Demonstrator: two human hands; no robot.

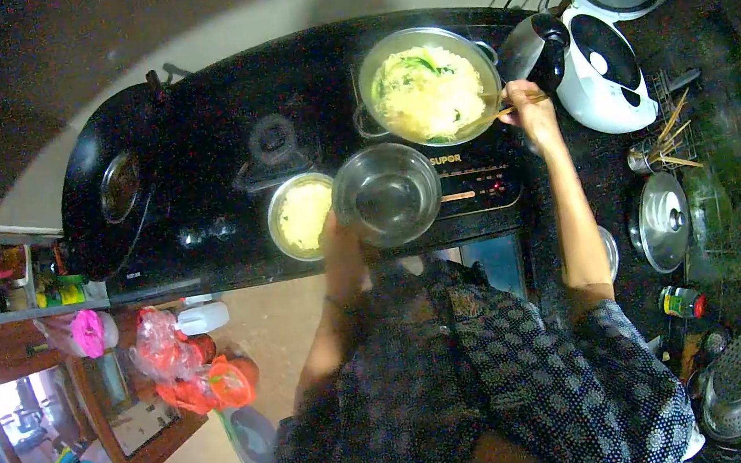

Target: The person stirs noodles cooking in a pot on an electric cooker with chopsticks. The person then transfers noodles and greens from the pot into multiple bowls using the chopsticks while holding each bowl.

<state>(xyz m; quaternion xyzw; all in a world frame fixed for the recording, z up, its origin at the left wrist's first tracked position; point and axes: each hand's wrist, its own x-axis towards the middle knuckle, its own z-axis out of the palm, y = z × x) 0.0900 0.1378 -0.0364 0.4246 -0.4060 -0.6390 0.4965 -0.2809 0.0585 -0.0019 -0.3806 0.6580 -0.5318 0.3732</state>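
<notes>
My left hand [343, 241] is closed on the rim of an empty-looking glass bowl [387, 195], held above the front edge of the black counter. Just left of it stands a metal bowl [304, 217] with pale yellow noodles inside. My right hand [528, 102] grips wooden chopsticks [500, 116], whose tips reach into the metal pot [369, 57]. Noodles and green leaves [428, 91] fill that pot, which sits on the induction cooker [478, 190].
To the pot's right are a kettle [534, 41] and an open white rice cooker [605, 88]. Farther right lie a utensil holder [639, 158], a pot lid [665, 222] and a jar [683, 302]. A large black wok [116, 184] stands at the left.
</notes>
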